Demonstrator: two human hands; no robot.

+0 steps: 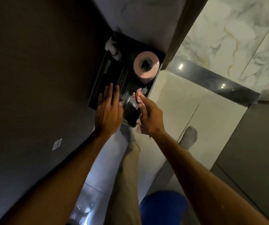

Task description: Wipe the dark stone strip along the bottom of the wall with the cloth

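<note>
While both hands work at the black tray (98, 88), the cloth (138, 95) has to be gathered fully into the right hand (148, 117) before it can go to the dark stone strip (211, 78). A good way, I judge, is to bunch it into a flat pad under the fingers, so that a broad face meets the stone, then run it along the strip in one direction with steady pressure.

That strip lies well apart from both hands, beyond the right fingertips and off to their right, at the foot of the marbled wall (237, 30); nothing touches it yet.

The right fingers (141, 99) are extended and close together, with a pinkish-white cloth showing at their tips and again below the palm; it seems held between fingers and thumb, though the thumb's grip is hidden. The left hand (108, 111) is empty, its fingers (110, 91) slightly spread and laid flat on the tray. A toilet roll (146, 65) stands beyond the right fingertips, near but not touching them.
</note>
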